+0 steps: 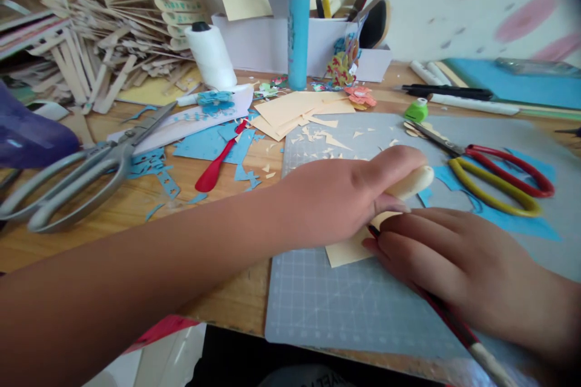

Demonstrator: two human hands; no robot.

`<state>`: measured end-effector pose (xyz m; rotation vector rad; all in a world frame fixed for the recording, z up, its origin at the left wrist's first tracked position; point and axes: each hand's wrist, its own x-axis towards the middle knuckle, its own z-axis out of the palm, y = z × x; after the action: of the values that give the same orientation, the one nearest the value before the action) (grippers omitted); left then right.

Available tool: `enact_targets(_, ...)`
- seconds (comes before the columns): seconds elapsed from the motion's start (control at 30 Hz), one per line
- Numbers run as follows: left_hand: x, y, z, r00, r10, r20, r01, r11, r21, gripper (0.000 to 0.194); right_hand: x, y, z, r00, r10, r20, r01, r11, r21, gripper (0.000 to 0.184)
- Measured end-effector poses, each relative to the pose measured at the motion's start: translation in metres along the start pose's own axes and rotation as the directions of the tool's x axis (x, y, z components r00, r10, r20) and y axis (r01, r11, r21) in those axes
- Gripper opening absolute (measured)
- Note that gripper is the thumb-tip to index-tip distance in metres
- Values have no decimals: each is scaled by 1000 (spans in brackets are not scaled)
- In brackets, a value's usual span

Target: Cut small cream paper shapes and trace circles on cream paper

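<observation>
My left hand (pixel 340 196) reaches across the grey cutting mat (pixel 299 302), its thumb and fingers closed round a smooth, cream-coloured rounded object (pixel 412 184). Most of that object is hidden. Directly below and touching close by, my right hand (pixel 449 254) is closed on a thin dark red stick (pixel 447 314) with a black tip and a whitish rear end. Under both hands lies a piece of cream paper (pixel 347 252), partly covered. To the right, scissors with red and yellow handles (pixel 494 193) rest open-bladed or closed, I cannot tell, over blue paper (pixel 535 227).
Large grey scissors (pixel 104 157), a red spoon-like tool (pixel 213 172) and blue paper scraps (pixel 154 169) lie left. Behind stand a blue tube (pixel 298 24), a white thread spool (pixel 211 57) and a white holder (pixel 263 42). Cream sheets (pixel 295 110) and a green punch (pixel 416 110) are nearby.
</observation>
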<state>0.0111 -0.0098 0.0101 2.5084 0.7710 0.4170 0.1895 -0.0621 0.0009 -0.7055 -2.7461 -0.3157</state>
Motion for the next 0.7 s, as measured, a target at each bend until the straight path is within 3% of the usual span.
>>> enact_targets(0.37, 0, 6, -1, 993, -90, 74, 99, 988, -117, 42, -1, -6, 8, 999, -33, -20, 31, 997, -64, 46)
enact_targets(0.7, 0, 3, -3, 998, -25, 49, 23, 998, 52, 35, 5, -9, 7, 999, 24, -35, -25, 999, -21, 46)
